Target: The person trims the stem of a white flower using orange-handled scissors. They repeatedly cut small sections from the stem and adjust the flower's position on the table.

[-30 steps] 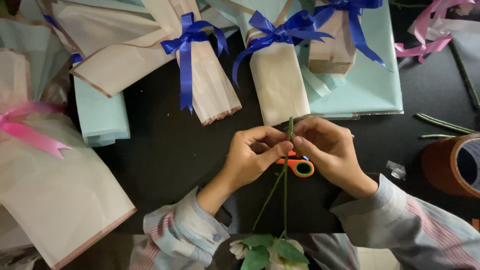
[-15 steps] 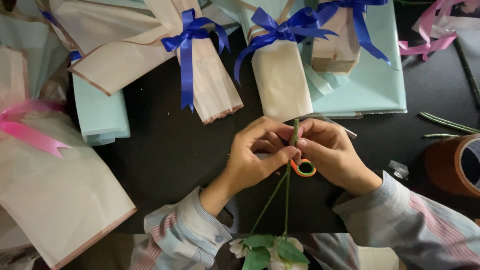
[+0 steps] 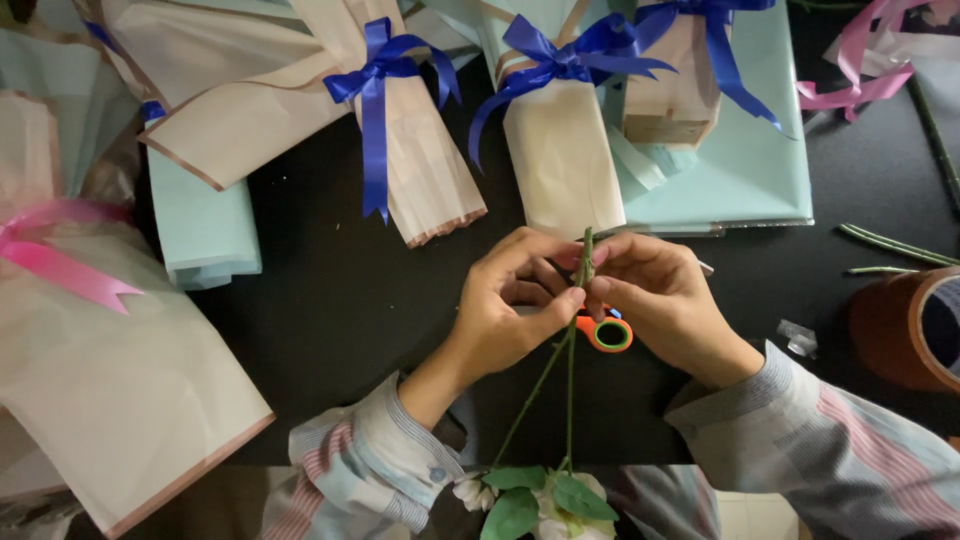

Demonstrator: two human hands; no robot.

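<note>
Both hands meet over the black table (image 3: 330, 300) and pinch the upper ends of thin green flower stems (image 3: 567, 380). My left hand (image 3: 510, 305) grips the stems between thumb and fingers, and my right hand (image 3: 655, 300) holds the same stem tips from the other side. The stems run down toward me to green leaves and a white flower (image 3: 545, 495) at the bottom edge. Scissors with an orange handle loop (image 3: 608, 334) lie on the table just under my right hand, mostly hidden by it.
Paper-wrapped bouquets with blue ribbons (image 3: 375, 90) (image 3: 560, 65) lie at the back on a pale blue sheet (image 3: 740, 160). A pink-ribboned wrap (image 3: 90, 330) fills the left. A brown tape roll (image 3: 910, 325) and cut stem pieces (image 3: 895, 245) sit right.
The hands and stems have stayed almost in place, with only small finger movements at the stem tips.
</note>
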